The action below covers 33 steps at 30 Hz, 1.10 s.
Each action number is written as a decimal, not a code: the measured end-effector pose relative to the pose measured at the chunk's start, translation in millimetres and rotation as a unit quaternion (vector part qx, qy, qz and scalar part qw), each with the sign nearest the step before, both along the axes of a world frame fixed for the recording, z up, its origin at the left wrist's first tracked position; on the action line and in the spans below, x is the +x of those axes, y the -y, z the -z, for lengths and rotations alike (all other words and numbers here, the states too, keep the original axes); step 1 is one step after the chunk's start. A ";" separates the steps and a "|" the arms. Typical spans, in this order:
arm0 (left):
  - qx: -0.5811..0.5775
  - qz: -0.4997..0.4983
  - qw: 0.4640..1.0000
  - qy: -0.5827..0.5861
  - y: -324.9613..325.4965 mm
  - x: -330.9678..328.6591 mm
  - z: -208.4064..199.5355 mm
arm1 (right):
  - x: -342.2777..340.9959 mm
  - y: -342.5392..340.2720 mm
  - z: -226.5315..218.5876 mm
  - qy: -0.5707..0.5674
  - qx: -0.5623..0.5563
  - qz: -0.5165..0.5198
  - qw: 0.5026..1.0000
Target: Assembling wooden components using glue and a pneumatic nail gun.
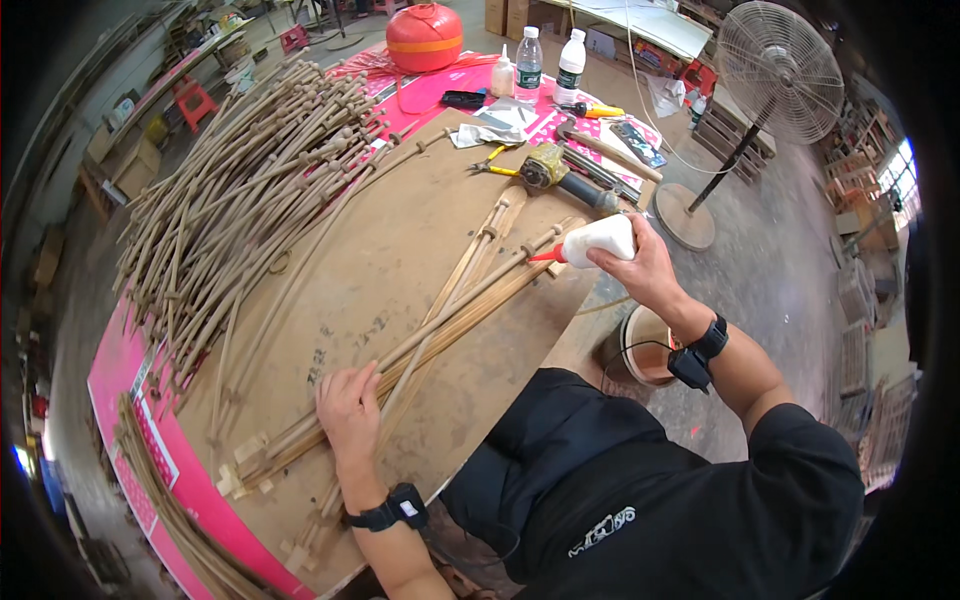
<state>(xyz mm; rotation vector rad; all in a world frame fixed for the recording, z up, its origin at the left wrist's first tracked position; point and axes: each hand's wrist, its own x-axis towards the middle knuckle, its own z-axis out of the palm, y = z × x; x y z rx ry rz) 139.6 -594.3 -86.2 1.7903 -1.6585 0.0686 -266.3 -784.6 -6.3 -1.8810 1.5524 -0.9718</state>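
My right hand (648, 266) is closed around a white squeeze bottle (604, 238), tipped so that its red nozzle points left. The nozzle's tip is close to the knobbed upper end of a long wooden rod (440, 318); whether they touch I cannot tell. Lower down, my left hand (348, 408) has its fingers curled over the other part of that rod. Under it lie flat, yellowish wooden strips (462, 330) with small blocks at their lower left end. Another thin rod crosses them, running up to a knobbed end beside a second strip.
A big pile of knobbed wooden rods (250, 190) covers the table's left. Beyond the strips lie a power tool (570, 182), yellow-handled pliers (490, 163) and a hammer (610, 150). Several bottles (528, 68) stand at the back. A fan (780, 75) stands right, a bucket (648, 345) below.
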 end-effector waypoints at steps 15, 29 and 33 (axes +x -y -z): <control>-0.001 0.000 1.000 0.008 1.1 -0.2 1.7 | -3.9 1.5 4.8 -0.047 -0.039 0.001 0.998; -0.005 -0.011 1.000 0.000 1.1 -0.3 3.4 | 23.5 -32.8 -1.4 0.145 0.060 -0.127 0.979; -0.008 -0.007 1.000 -0.002 0.3 0.4 4.5 | 54.2 -45.3 4.8 0.125 0.029 -0.175 0.976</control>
